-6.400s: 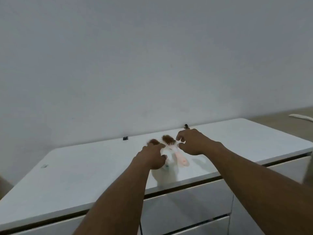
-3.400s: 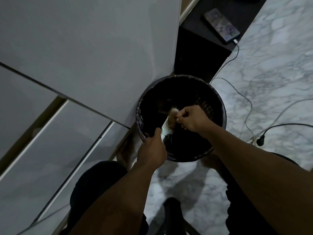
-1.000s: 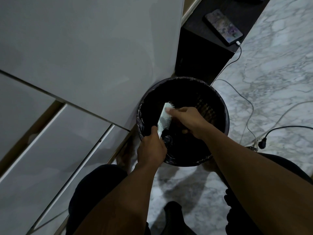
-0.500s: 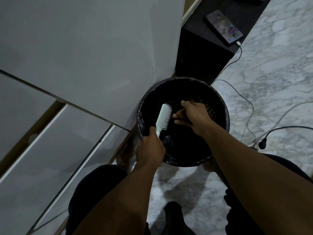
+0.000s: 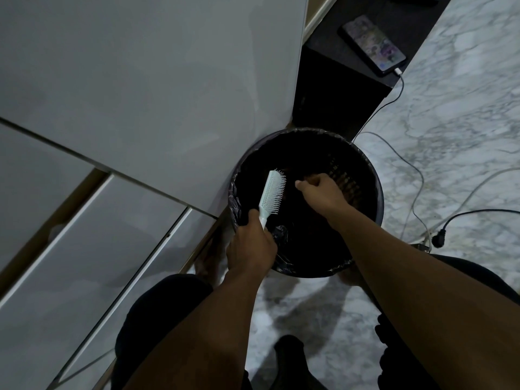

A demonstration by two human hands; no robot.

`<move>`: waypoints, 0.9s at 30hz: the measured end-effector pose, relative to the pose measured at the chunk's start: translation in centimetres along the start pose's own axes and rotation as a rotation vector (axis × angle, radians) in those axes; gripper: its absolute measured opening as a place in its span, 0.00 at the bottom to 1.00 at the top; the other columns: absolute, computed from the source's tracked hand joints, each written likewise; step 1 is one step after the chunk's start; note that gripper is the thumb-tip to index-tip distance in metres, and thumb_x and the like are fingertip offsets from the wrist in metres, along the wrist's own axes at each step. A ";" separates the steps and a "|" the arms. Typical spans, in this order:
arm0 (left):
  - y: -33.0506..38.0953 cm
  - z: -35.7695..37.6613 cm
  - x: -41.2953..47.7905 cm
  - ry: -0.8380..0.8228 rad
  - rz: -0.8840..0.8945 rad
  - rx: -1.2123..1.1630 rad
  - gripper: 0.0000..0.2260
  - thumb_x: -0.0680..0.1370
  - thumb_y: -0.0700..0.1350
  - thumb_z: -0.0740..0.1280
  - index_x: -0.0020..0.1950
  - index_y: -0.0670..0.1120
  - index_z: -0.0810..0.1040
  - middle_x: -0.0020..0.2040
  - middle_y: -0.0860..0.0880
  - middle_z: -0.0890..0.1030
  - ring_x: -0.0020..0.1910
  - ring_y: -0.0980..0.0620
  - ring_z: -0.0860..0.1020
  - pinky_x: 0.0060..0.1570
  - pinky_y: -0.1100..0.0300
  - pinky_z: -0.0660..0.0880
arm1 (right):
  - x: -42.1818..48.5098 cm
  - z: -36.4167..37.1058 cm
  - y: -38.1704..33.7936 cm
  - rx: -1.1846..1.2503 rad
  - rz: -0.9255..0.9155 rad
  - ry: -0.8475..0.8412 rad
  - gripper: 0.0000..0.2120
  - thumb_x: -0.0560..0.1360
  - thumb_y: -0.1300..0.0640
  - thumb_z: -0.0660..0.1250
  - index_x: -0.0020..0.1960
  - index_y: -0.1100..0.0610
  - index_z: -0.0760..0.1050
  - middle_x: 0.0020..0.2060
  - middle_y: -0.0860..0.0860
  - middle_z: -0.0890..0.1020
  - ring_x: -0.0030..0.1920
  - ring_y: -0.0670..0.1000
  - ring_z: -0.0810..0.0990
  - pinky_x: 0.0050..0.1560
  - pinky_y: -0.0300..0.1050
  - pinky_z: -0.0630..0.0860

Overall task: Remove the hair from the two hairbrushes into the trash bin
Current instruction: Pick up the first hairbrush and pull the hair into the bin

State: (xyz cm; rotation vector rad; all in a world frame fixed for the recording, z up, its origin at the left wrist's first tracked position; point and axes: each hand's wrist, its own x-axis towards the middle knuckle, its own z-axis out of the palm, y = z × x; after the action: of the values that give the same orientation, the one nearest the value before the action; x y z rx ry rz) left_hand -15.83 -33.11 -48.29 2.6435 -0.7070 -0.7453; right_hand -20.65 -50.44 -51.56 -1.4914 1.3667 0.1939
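Looking straight down from head height, the view shows a person bent over a round black bin lined with a dark bag, standing on a pale marble floor just beside a white cabinet.

The left hand is wrapped tightly around the handle of a pale mint brush. The brush points up and away over the bin's mouth, with its white bristles facing right. The bristles look clean, with no clump of hair visible among them.

The right hand hovers over the middle of the bin, near the brush head but apart from it. Its fingers are curled inward in a loose fist. Whether they pinch any hair cannot be told; the bin's interior is too dark to show what lies inside.

Beyond the bin, a phone rests on a dark stand, plugged into a cable that trails across the floor. More cables and a black plug lie to the right. The person's dark-clothed legs fill the bottom of the view.

Judging by the bare bristles, this brush seems finished, or very nearly so. If the right hand holds a last tuft, dropping it into the bin is the step in hand. A second brush is not in view anywhere, so whether it has been cleaned cannot be told; it may well be what is left of the task.
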 end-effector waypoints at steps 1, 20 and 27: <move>0.0 0.0 0.0 0.000 0.000 -0.004 0.14 0.82 0.45 0.61 0.67 0.47 0.67 0.52 0.42 0.80 0.51 0.38 0.79 0.41 0.53 0.68 | 0.2 0.1 0.2 -0.065 0.025 -0.004 0.31 0.69 0.36 0.66 0.66 0.52 0.71 0.66 0.58 0.74 0.65 0.63 0.74 0.67 0.59 0.72; -0.9 1.3 0.5 -0.026 0.107 -0.149 0.08 0.80 0.47 0.62 0.58 0.50 0.67 0.43 0.44 0.79 0.39 0.42 0.79 0.36 0.49 0.78 | -0.4 2.0 -0.1 0.295 -0.164 0.017 0.13 0.79 0.57 0.70 0.37 0.60 0.77 0.30 0.55 0.82 0.31 0.51 0.83 0.33 0.44 0.80; -1.0 1.4 0.9 -0.014 -0.031 -0.197 0.10 0.80 0.45 0.63 0.60 0.46 0.69 0.47 0.42 0.78 0.44 0.40 0.79 0.43 0.47 0.79 | 0.3 1.7 0.0 0.419 -0.114 0.161 0.16 0.83 0.49 0.58 0.46 0.59 0.75 0.33 0.55 0.82 0.32 0.52 0.81 0.37 0.49 0.80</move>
State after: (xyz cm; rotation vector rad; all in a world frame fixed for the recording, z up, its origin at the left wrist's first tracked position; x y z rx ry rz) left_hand -15.55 -32.98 -50.21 2.4784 -0.5657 -0.7986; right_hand -19.69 -49.34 -52.46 -1.2438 1.3436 -0.2762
